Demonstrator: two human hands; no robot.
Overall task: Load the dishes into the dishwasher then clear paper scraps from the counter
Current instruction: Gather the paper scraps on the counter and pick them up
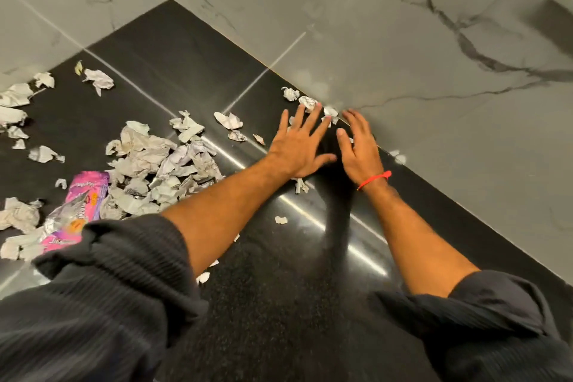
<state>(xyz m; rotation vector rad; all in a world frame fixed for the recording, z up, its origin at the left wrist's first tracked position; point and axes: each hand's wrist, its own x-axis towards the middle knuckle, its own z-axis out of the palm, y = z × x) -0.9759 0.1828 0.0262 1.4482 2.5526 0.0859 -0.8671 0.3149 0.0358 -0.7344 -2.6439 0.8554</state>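
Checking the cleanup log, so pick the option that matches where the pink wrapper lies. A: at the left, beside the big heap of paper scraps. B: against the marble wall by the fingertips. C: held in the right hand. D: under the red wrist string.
A: the pink wrapper lies at the left against the big heap of paper scraps, far from both hands.

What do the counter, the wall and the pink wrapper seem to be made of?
Counter: likely polished dark stone, speckled, mirroring light streaks.
Wall: marble-look tile or stone, grey veins, straight joints, smooth sheen.
Pink wrapper: probably foil-lined plastic film, crinkled, with a silvery, shiny inside.
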